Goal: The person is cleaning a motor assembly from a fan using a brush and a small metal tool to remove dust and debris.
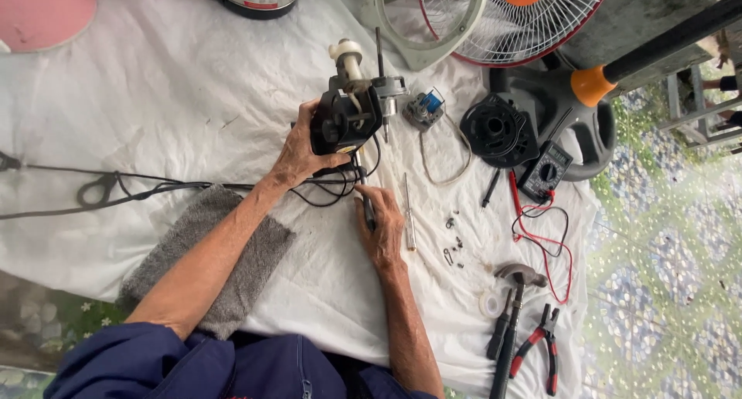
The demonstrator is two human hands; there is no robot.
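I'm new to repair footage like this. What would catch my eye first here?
At centre, the left hand grips a black fan motor over the white sheet, while the right hand works a screwdriver beneath it. Top right lies the fan guard; hammer and pliers sit bottom right.

A matt black plastic motor housing [342, 121] with a cream plastic knob [347, 52] and bare metal shaft [379, 51] sits on a creased white cloth sheet [193, 97]. Beside it lie a rough grey towel [232, 252], a steel-headed hammer [519, 275], pliers [541, 345] with glossy red-and-black grips, a white wire fan grille [518, 20] and rubbery black cables [116, 190].
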